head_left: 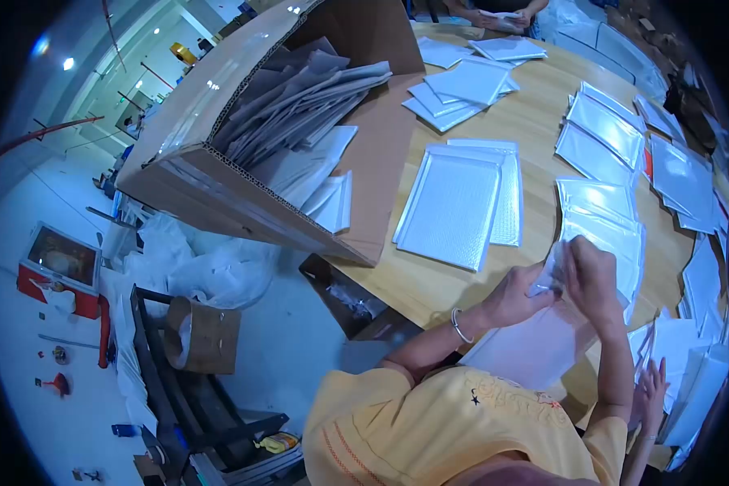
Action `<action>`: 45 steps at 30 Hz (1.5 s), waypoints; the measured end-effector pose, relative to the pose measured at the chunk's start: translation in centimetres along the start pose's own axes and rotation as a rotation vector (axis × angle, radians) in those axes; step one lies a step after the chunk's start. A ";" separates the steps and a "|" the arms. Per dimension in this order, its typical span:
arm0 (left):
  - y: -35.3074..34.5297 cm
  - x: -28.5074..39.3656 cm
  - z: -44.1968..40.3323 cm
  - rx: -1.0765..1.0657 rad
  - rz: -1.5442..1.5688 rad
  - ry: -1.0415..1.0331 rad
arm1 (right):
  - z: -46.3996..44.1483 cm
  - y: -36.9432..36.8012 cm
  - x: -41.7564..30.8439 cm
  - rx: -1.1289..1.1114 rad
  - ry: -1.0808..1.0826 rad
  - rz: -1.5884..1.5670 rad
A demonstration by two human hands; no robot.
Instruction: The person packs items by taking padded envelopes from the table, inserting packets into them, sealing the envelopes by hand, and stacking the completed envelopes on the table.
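Observation:
My left hand [512, 298], with a bracelet on its wrist, is closed on a small crumpled piece of translucent plastic [549, 274]. My right hand [591, 275] pinches the same piece from the other side. Just below both hands a pale mailer [535, 344] lies in front of my yellow shirt. Whether the plastic is part of this mailer I cannot tell. A fanned stack of white bubble mailers [599, 198] lies right beyond my right hand. To the left of it on the table are two overlapping bubble mailers [449, 206].
A tilted cardboard box [243, 198] full of grey and white mailers stands at the table's left edge. More mailer piles [466, 81] cover the back and right of the wooden table [535, 105]. Another person's hand [652, 393] is at right; one more person's hands [506, 18] are at the far end.

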State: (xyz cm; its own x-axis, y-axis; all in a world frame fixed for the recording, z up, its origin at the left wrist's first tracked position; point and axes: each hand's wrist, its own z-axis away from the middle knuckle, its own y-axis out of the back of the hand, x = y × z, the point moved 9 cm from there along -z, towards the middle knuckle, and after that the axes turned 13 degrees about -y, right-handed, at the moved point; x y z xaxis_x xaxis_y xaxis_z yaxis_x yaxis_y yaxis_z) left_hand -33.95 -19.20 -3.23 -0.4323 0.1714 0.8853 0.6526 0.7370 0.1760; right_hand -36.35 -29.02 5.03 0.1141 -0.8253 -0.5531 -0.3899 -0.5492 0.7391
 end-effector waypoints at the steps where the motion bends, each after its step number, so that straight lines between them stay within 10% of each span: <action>1: 0.2 0.1 0.1 0.033 0.030 0.008 | 0.1 0.3 1.3 -0.013 -0.038 -0.074; 4: 1.2 -0.5 0.4 0.073 -0.148 -0.249 | 0.6 5.1 11.9 0.200 -0.411 -0.794; 8: 3.4 -1.0 0.8 0.127 -0.008 0.080 | 7.2 10.0 25.3 0.517 -0.638 -1.759; 11: 3.5 -2.0 1.4 0.159 0.144 0.175 | 10.0 8.4 23.2 0.435 -0.462 -1.654; 16: 3.5 -2.8 1.2 0.196 0.184 0.164 | 11.9 0.7 15.8 0.018 -0.863 -1.485; 21: 4.1 -1.9 0.8 0.162 0.131 0.115 | 8.7 0.1 8.7 0.000 -0.431 -0.703; 27: 4.2 -3.2 0.8 0.000 0.307 -0.008 | 8.5 -1.0 10.0 -0.167 -0.085 -0.893; 33: 3.9 -3.8 0.8 -0.269 0.408 -0.013 | 9.3 -3.0 10.8 -0.566 -0.618 -1.372; 41: 7.0 -5.9 1.5 0.261 0.424 0.106 | 3.1 -0.4 10.8 -0.373 -0.459 -0.582; 45: 10.4 -6.9 1.3 0.521 0.274 0.106 | -11.7 16.0 18.0 0.352 -0.460 -0.331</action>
State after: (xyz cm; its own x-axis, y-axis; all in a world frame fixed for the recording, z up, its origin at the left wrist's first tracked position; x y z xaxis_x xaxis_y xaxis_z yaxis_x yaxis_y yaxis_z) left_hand -25.00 -11.82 -8.06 -0.2098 0.3541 0.9114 0.3292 0.9033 -0.2751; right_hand -29.85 -54.23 11.36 -0.0915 -0.4375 -0.8946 -0.6849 -0.6244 0.3754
